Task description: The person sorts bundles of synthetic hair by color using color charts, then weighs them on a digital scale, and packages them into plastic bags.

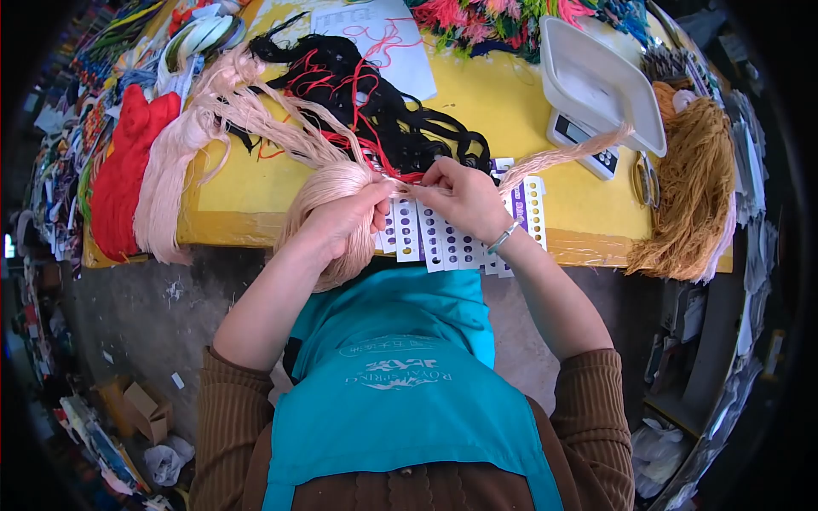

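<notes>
A thick bundle of pale pink thread point(317, 200) hangs over the table's front edge, with my left hand point(348, 217) closed round part of it. Close beside it, my right hand point(464, 200) pinches thin strands of the same thread near the middle. From behind my right hand a twisted pale skein point(567, 155) reaches up to the right. Beneath my hands lie white cards with rows of round holes point(439, 241), partly covered. Black thread point(392, 119) with red strands point(365, 102) through it is heaped just behind my hands.
On the yellow table point(256, 192), red thread point(128, 170) hangs at the left and brown thread point(699, 187) at the right. A white tray point(596, 81) sits on a digital scale point(579, 145), near scissors point(645, 180). Multicoloured threads point(503, 21) lie at the back.
</notes>
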A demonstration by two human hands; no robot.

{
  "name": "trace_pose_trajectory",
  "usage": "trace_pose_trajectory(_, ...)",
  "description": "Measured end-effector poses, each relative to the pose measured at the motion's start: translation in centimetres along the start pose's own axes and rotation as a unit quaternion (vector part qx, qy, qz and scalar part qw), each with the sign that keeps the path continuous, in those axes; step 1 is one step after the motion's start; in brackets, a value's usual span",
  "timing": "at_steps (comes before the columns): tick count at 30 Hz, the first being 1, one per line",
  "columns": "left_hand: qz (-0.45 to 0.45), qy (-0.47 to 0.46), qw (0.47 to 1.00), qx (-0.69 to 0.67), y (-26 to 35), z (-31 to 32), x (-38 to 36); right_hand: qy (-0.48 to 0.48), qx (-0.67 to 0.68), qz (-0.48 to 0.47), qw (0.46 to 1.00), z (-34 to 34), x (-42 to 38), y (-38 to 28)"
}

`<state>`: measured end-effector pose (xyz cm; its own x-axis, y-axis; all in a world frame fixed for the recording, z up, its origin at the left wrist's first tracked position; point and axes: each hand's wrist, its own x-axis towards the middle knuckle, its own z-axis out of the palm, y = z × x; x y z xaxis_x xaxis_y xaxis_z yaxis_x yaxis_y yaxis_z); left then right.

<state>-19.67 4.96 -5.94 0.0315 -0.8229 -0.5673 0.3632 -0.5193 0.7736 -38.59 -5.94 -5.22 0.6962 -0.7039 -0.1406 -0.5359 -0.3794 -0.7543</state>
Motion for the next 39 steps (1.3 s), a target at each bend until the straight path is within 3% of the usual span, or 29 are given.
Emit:
trace_pose_trajectory(5, -0.01, -0.074, 0.997, -0.015, 0.8, 2.6, -1.0, 0.055, -0.064, -0.054, 0.995, 1.0, -0.2, 0.5)
trace_pose_trajectory(7, -0.018, -0.107, 0.994, 0.004, 1.0, 3.2, -1.1, 0.038, -0.026, -0.021, 0.999, 0.8, 0.1, 0.3)
trace_pose_trajectory(9, -0.033, -0.068, 0.997, -0.012, 0.9, 3.0, -0.2, 0.022, 0.011, 0.013, 1.0, 0.5, 0.3, 0.6)
trace_pose_trajectory(11, -0.018, -0.029, 0.999, -0.014, 0.6, 3.0, 0.8, 0.017, 0.082, -0.021, 0.996, 0.3, 0.4, 1.0)
trace_pose_trajectory(12, -0.004, -0.021, 1.0, 0.023, 0.2, 3.4, 1.1, -0.002, 0.077, -0.007, 0.997, -0.1, 0.4, 0.8)
trace_pose_trajectory(15, 0.027, -0.034, 0.995, 0.096, -0.3, 4.0, 1.5, -0.051, 0.276, -0.009, 0.96, -0.1, 0.9, 1.5)
trace_pose_trajectory(17, 0.079, -0.038, 0.969, 0.231, -1.3, 3.6, 2.3, -0.062, 0.271, -0.003, 0.961, -0.5, 0.8, 1.4)
trace_pose_trajectory(18, 0.079, -0.039, 0.969, 0.23, -1.8, 3.4, 2.9, -0.072, 0.267, 0.003, 0.961, -0.7, 0.7, 1.3)
trace_pose_trajectory(19, 0.236, 0.029, 0.893, 0.382, -2.2, 3.2, 3.4, -0.072, 0.267, 0.004, 0.961, -0.6, 0.8, 1.5)
trace_pose_trajectory(20, 0.379, 0.095, 0.765, 0.512, -1.9, 3.3, 3.4, -0.078, 0.237, 0.007, 0.968, -0.5, 1.0, 1.6)
trace_pose_trajectory(21, 0.38, 0.095, 0.765, 0.511, -1.4, 3.3, 3.3, -0.084, 0.207, 0.01, 0.975, -0.6, 1.1, 1.5)
trace_pose_trajectory(22, 0.236, 0.013, 0.907, 0.349, -0.8, 3.1, 3.2, -0.083, 0.206, 0.011, 0.975, -0.7, 1.2, 1.4)
trace_pose_trajectory(23, 0.074, -0.071, 0.981, 0.162, 0.3, 3.3, 2.5, -0.089, 0.195, 0.027, 0.976, -0.9, 1.2, 0.8)
trace_pose_trajectory(24, 0.037, -0.071, 0.996, 0.031, 1.3, 3.4, 1.4, -0.095, 0.185, 0.043, 0.977, -0.9, 1.1, 0.5)
trace_pose_trajectory(26, -0.035, -0.065, 0.981, -0.181, 1.6, 0.9, 0.6, -0.086, 0.185, 0.02, 0.979, -0.7, 1.3, 0.9)
trace_pose_trajectory(28, 0.047, -0.156, 0.95, -0.268, 1.0, -4.2, -0.3, -0.113, 0.124, 0.051, 0.984, -1.1, 1.5, 0.6)
trace_pose_trajectory(30, 0.115, -0.271, 0.846, -0.445, 2.2, -7.1, -2.7, -0.107, 0.11, 0.053, 0.987, -1.2, 1.3, 0.0)
trace_pose_trajectory(31, 0.139, -0.312, 0.76, -0.553, 3.5, -7.3, -5.1, -0.101, 0.095, 0.055, 0.989, -1.1, 1.2, -0.3)
trace_pose_trajectory(33, 0.288, -0.237, 0.736, -0.565, 3.6, -10.6, -7.8, -0.096, 0.07, 0.051, 0.992, -0.9, 1.1, -0.5)
trace_pose_trajectory(36, 0.345, -0.16, 0.768, -0.515, 3.2, -12.1, -10.0, -0.069, 0.021, 0.038, 0.997, -0.5, 0.7, -0.8)
trace_pose_trajectory(37, 0.345, -0.124, 0.793, -0.486, 2.5, -11.6, -9.7, -0.058, -0.008, 0.027, 0.998, -0.5, 0.5, -1.0)
trace_pose_trajectory(39, 0.249, 0.122, 0.927, -0.254, 2.0, -9.3, -9.4, -0.058, 0.011, 0.02, 0.998, -0.5, -0.2, -1.1)
